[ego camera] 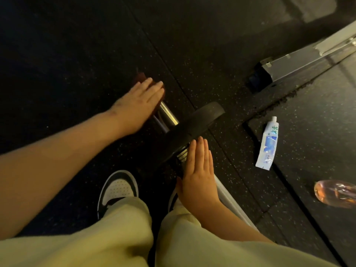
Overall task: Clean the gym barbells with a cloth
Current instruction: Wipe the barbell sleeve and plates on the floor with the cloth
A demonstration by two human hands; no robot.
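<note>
A barbell lies on the dark rubber floor with a black weight plate (194, 128) on it. Its shiny steel sleeve (168, 112) sticks out past the plate towards the upper left. My left hand (139, 105) lies flat with straight fingers on a dark reddish cloth (140, 77) that covers the sleeve's end. My right hand (198, 176) is flat with straight fingers and rests on the bar shaft (231, 201) just behind the plate, near the ribbed collar (182, 153).
A white and blue tube (267, 143) lies on the floor to the right. A clear bottle of orange liquid (336, 192) lies at the right edge. A metal frame beam (300, 62) runs across the upper right. My shoe (118, 189) stands beside the plate.
</note>
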